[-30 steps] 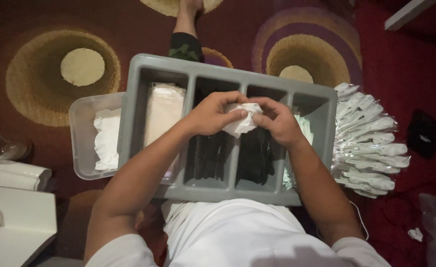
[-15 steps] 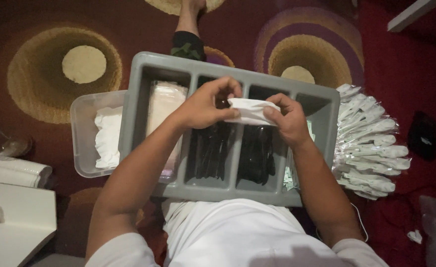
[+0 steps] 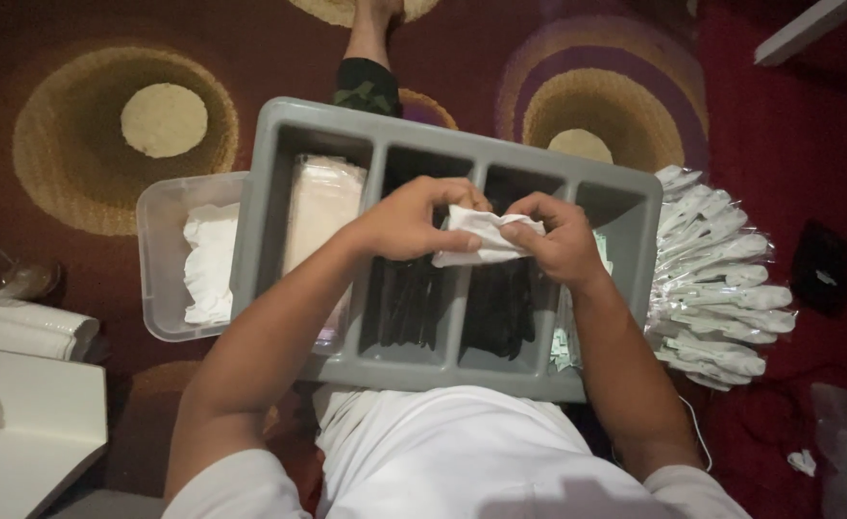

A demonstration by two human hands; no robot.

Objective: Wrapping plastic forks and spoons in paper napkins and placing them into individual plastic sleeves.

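White napkin is pinched between left hand and right hand, half folded over the tray's middle; wrapped packs piled at three o'clock, black cutlery remaining.

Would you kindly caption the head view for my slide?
Both hands, left hand and right hand, fold a white napkin above a grey divided tray.

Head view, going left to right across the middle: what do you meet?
Clear plastic bin → grey divided tray → left hand → white napkin → right hand → pile of wrapped white utensils.
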